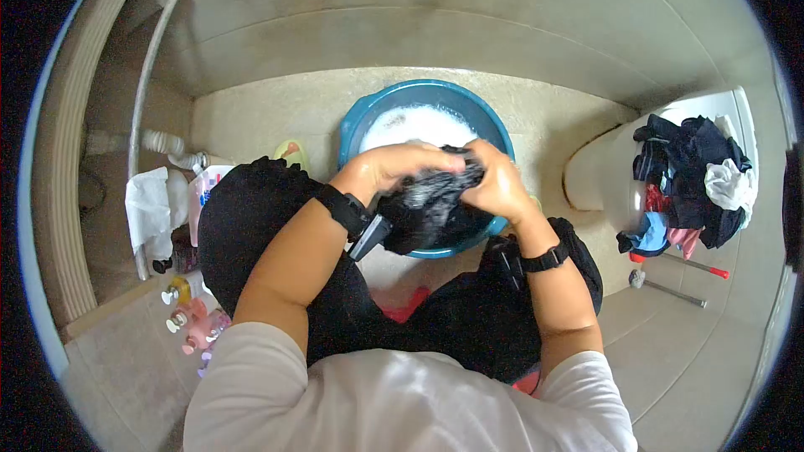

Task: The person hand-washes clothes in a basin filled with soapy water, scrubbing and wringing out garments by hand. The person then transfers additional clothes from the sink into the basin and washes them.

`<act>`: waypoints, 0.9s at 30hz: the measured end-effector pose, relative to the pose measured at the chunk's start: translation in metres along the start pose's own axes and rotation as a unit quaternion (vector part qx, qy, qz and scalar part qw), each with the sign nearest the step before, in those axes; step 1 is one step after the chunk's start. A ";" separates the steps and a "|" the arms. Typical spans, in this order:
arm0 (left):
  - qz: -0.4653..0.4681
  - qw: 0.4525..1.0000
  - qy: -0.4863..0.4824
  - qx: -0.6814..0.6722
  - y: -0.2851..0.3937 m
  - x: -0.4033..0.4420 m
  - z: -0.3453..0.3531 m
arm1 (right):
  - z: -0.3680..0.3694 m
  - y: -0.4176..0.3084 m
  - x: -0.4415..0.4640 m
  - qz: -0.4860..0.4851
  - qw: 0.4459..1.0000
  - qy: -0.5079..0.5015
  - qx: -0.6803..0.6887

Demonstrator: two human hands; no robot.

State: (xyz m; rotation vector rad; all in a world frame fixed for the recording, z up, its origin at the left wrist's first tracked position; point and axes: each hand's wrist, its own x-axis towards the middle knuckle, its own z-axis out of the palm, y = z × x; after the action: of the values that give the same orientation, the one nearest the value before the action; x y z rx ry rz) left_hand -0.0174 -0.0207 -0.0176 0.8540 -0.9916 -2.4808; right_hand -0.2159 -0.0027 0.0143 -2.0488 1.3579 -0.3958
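The left hand [377, 167] and right hand [501, 187] grip a blurred black cloth [427, 213] over the near rim of the sudsy basin [345, 138]; handling looks unfinished. Whether the piled clothes [699, 167] await handling, I cannot tell.

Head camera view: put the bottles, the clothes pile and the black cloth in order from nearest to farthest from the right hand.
1. Black cloth: in the right hand, over the basin.
2. Clothes pile: off to the right.
3. Bottles: far left, past the left leg.
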 end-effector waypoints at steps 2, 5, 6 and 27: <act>0.069 0.991 -0.037 -0.106 -0.007 0.002 -0.010 | -0.004 0.013 0.001 0.011 0.989 0.086 0.117; 0.110 0.993 -0.001 0.030 -0.013 0.003 -0.017 | -0.018 0.017 0.003 0.054 0.951 0.195 0.233; 0.097 0.993 -0.050 0.045 -0.019 0.007 -0.014 | -0.021 0.019 0.009 0.060 0.913 0.217 0.341; 0.126 0.892 0.109 -0.421 -0.010 0.026 -0.008 | 0.015 -0.024 0.003 -0.143 0.977 0.147 0.061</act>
State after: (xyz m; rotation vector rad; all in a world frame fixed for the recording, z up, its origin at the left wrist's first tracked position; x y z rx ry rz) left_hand -0.0328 -0.0311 -0.0396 0.6204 0.0926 -2.1784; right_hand -0.1892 0.0062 0.0188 -2.1469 1.1662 -0.9179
